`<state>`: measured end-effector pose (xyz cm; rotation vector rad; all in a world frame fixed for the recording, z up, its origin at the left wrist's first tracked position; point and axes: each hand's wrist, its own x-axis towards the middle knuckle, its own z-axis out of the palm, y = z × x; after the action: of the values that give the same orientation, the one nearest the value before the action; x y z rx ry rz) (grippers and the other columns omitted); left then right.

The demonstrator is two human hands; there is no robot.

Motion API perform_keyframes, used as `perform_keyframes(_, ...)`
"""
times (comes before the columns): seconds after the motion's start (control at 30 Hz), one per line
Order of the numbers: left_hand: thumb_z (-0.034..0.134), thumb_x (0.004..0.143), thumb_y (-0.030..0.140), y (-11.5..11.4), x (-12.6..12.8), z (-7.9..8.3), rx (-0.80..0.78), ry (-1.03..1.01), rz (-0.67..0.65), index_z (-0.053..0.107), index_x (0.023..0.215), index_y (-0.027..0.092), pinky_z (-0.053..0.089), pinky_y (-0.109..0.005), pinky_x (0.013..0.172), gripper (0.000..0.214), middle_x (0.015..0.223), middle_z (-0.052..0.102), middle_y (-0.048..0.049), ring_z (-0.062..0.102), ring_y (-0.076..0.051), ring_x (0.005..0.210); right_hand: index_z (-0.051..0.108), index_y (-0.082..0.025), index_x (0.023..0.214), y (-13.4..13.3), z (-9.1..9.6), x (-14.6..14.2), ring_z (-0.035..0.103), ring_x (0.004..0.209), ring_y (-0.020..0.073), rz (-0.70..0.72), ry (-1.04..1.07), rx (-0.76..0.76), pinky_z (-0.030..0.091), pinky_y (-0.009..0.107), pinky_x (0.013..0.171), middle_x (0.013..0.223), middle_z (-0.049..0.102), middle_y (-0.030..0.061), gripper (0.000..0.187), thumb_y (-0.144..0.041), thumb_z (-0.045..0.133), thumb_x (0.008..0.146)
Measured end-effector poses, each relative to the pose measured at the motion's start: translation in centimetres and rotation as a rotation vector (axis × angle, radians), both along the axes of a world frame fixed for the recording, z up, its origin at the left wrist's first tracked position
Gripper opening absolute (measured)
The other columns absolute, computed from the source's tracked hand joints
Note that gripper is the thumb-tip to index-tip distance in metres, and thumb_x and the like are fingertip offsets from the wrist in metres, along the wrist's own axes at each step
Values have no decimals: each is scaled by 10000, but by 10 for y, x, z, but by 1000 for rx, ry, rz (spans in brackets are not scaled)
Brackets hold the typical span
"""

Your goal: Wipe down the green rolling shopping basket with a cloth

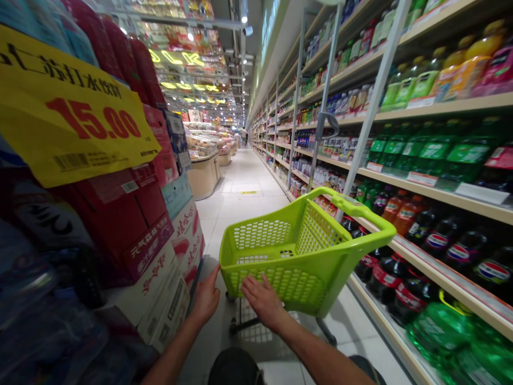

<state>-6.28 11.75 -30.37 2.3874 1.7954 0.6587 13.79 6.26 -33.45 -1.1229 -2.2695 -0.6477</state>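
A lime-green plastic shopping cart (pixel 276 283) stands sideways in the aisle in front of me, its handle (pixel 377 227) towards the shelves on the right. My right hand (pixel 262 299) lies against the near side of its basket, fingers stretched out and not gripping. My left hand (pixel 206 294) is at the basket's left corner. Its index finger is extended and seems to touch that corner, while the other fingers are bent. Nothing shows in this hand. Dark wheels and a lower frame are partly visible under the basket.
Shelves of green soda bottles (pixel 430 149) and dark cola bottles (pixel 443 238) line the right. Stacked drink cartons (pixel 186 230) and a yellow price sign (pixel 80 112) crowd the left. The tiled aisle (pixel 240 166) runs ahead past display counters (pixel 202 176). Distant people stand there.
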Motion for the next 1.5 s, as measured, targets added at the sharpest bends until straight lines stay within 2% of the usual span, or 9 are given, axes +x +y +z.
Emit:
perform_keyframes(0.13, 293, 666, -9, -8, 28, 19, -30, 79, -56, 376, 1313, 122, 252, -470, 1077, 665, 1359, 424, -87, 352, -190, 1281, 472, -154, 1256, -1, 16, 21, 345, 1276, 206, -190, 193, 185, 67, 485, 1095, 1273, 514, 113, 380, -212, 444, 882)
perform_keyframes(0.33, 288, 678, -10, -26, 78, 32, -59, 266, -115, 315, 1348, 121, 179, -519, 1082, 684, 1440, 262, -91, 220, -208, 1342, 541, -177, 1178, -20, -10, 50, 455, 1193, 181, -143, 9, 14, 189, 440, 1081, 1210, 571, 93, 327, -232, 508, 857)
perform_keyframes(0.53, 260, 706, -2, -30, 102, 34, -33, 314, -183, 280, 1363, 127, 133, -537, 1086, 669, 1453, 224, -67, 182, -187, 1353, 471, -157, 1257, -21, 16, 72, 361, 1267, 205, -315, 202, 188, 105, 500, 1079, 1258, 525, 122, 397, -170, 470, 860)
perform_keyframes(0.73, 302, 675, 14, -39, 119, 40, -85, 296, -186, 276, 1367, 130, 147, -526, 1087, 701, 1453, 220, -69, 180, -192, 1354, 582, -184, 1114, -41, -13, 92, 499, 1144, 170, -231, 63, 132, 140, 422, 1094, 1138, 621, 65, 273, -179, 483, 860)
perform_keyframes(0.97, 289, 673, -12, -45, 122, 47, -90, 394, -160, 292, 1358, 132, 161, -544, 1073, 700, 1443, 239, -90, 227, -208, 1340, 420, -162, 1305, -46, 54, 132, 293, 1304, 203, -522, 273, 307, 105, 488, 1082, 1301, 484, 115, 438, -132, 385, 870)
perform_keyframes(1.17, 296, 695, 16, -43, 127, 43, -59, 421, -126, 293, 1355, 111, 164, -555, 1067, 667, 1443, 245, -102, 220, -223, 1342, 506, -184, 1226, -50, 4, 136, 419, 1222, 167, -409, 140, 266, 133, 425, 1094, 1177, 597, 67, 391, -112, 444, 847)
perform_keyframes(1.23, 298, 703, 30, -43, 132, 45, -41, 394, -127, 290, 1356, 101, 158, -567, 1065, 656, 1443, 248, -102, 223, -228, 1341, 511, -184, 1220, -57, 8, 141, 428, 1216, 163, -395, 127, 233, 143, 420, 1093, 1181, 595, 65, 388, -105, 431, 849)
perform_keyframes(1.4, 348, 681, 53, -52, 168, 57, 29, 275, -279, 288, 1361, 114, 130, -533, 1088, 685, 1445, 243, -95, 224, -219, 1341, 417, -166, 1304, -63, 56, 156, 330, 1286, 201, -552, 252, 292, 137, 499, 1071, 1288, 498, 116, 445, -105, 367, 866)
perform_keyframes(1.5, 355, 655, 54, -56, 188, 54, 10, 253, -329, 284, 1363, 115, 126, -536, 1087, 714, 1446, 239, -89, 216, -214, 1344, 449, -191, 1278, -68, 42, 158, 423, 1223, 180, -496, 164, 262, 163, 461, 1073, 1229, 557, 88, 433, -96, 388, 860)
